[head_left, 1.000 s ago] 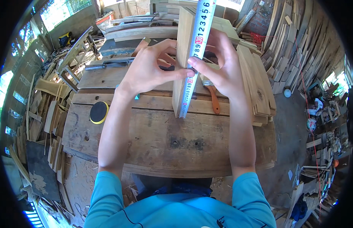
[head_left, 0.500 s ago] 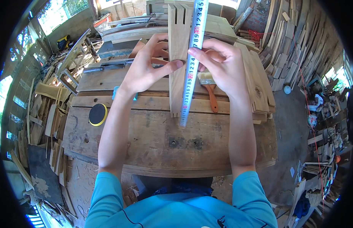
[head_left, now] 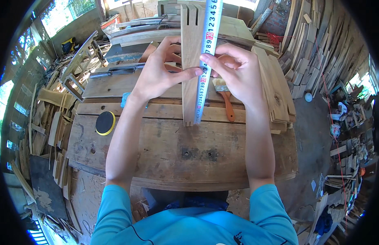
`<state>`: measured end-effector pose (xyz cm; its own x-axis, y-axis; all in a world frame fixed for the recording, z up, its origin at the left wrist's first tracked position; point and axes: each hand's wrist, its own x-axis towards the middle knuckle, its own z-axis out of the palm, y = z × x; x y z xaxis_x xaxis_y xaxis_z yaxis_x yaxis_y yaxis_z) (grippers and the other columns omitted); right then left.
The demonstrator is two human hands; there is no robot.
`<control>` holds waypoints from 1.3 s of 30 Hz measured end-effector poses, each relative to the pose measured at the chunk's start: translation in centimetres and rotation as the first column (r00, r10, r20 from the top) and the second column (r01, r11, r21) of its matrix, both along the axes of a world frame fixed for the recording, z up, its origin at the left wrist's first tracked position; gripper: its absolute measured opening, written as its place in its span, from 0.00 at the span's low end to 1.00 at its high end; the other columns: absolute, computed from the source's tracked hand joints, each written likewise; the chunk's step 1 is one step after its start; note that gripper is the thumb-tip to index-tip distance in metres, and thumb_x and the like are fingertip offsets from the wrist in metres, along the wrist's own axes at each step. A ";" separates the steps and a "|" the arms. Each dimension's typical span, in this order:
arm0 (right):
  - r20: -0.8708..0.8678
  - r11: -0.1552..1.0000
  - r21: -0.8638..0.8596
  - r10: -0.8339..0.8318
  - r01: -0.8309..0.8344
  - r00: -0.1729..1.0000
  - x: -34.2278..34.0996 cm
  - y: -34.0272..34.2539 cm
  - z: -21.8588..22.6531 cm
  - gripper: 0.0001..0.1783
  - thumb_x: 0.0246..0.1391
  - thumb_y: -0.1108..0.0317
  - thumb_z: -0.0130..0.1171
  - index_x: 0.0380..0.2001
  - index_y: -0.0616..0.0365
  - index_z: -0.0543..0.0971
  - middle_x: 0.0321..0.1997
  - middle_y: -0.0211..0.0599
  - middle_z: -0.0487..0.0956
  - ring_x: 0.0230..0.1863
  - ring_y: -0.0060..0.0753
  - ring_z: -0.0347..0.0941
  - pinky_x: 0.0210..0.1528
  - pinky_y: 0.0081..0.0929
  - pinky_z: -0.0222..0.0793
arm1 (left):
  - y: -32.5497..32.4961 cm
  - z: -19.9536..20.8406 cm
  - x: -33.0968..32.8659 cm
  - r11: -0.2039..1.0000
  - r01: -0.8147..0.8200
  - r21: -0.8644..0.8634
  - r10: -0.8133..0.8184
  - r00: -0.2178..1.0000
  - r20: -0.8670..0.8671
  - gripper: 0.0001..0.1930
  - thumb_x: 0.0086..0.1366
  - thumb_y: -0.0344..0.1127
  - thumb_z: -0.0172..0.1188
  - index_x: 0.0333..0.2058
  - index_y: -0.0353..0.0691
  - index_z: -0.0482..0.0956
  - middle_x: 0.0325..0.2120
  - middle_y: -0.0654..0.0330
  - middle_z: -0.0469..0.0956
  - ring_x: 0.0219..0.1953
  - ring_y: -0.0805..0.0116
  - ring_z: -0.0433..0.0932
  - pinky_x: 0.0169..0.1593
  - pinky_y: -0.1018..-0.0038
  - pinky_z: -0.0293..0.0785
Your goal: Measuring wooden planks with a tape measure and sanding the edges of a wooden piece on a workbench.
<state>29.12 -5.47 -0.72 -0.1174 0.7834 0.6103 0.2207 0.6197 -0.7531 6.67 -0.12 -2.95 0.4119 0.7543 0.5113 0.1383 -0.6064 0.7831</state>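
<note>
Before me a wooden board stands lengthwise away from me, with slots cut into its far end and small notches at its near end. My left hand grips it, fingers behind the left edge and thumb across its face, the thumb tip touching the tape. A white measuring tape lies along the board's right side, its near end about level with the board's near end. Between thumb and fingers of my right hand the tape is pinched. A paintbrush with an orange handle rests below that hand.
The wooden workbench has a round black-and-yellow pad at left and a blue block by my left wrist. A metal clamp bar lies farther back. Stacked boards sit at right; more timber leans against the wall.
The tape has shifted away from me and left, closer against the board, its near end now by the board's end. My left thumb has slid right onto the tape.
</note>
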 end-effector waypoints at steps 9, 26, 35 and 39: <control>-0.020 1.000 -0.019 0.011 -0.012 1.000 -0.2 -0.1 -0.1 0.10 0.65 0.68 0.76 0.42 0.65 0.89 0.36 0.35 0.90 0.33 0.18 0.86 0.35 0.18 0.79 | -0.2 0.2 -0.1 0.999 -0.010 0.033 0.010 1.000 -0.006 0.47 0.55 0.50 0.87 0.66 0.36 0.70 0.50 0.53 0.87 0.48 0.66 0.84 0.52 0.67 0.87; 0.004 1.000 -0.021 0.010 -0.010 1.000 0.3 0.0 0.0 0.11 0.65 0.67 0.75 0.43 0.65 0.89 0.37 0.34 0.90 0.33 0.16 0.86 0.35 0.17 0.79 | 0.6 0.1 -0.6 0.998 -0.002 0.068 0.000 1.000 0.028 0.44 0.54 0.47 0.87 0.63 0.35 0.73 0.49 0.50 0.89 0.43 0.66 0.87 0.48 0.67 0.88; -0.008 1.000 -0.006 0.030 -0.030 1.000 0.1 0.0 -0.1 0.11 0.65 0.67 0.76 0.44 0.65 0.89 0.37 0.33 0.90 0.33 0.16 0.85 0.35 0.17 0.79 | 0.5 0.0 -0.6 0.999 0.012 0.039 -0.014 0.998 0.053 0.45 0.53 0.48 0.88 0.64 0.36 0.73 0.49 0.50 0.89 0.43 0.65 0.88 0.49 0.66 0.88; 0.017 1.000 0.005 0.002 -0.002 1.000 0.1 -0.2 0.2 0.11 0.65 0.67 0.76 0.44 0.65 0.89 0.37 0.33 0.90 0.34 0.17 0.86 0.35 0.17 0.79 | 0.2 0.1 -0.3 0.995 -0.013 0.095 0.012 1.000 0.007 0.45 0.53 0.49 0.88 0.63 0.37 0.73 0.50 0.51 0.88 0.45 0.65 0.87 0.50 0.66 0.87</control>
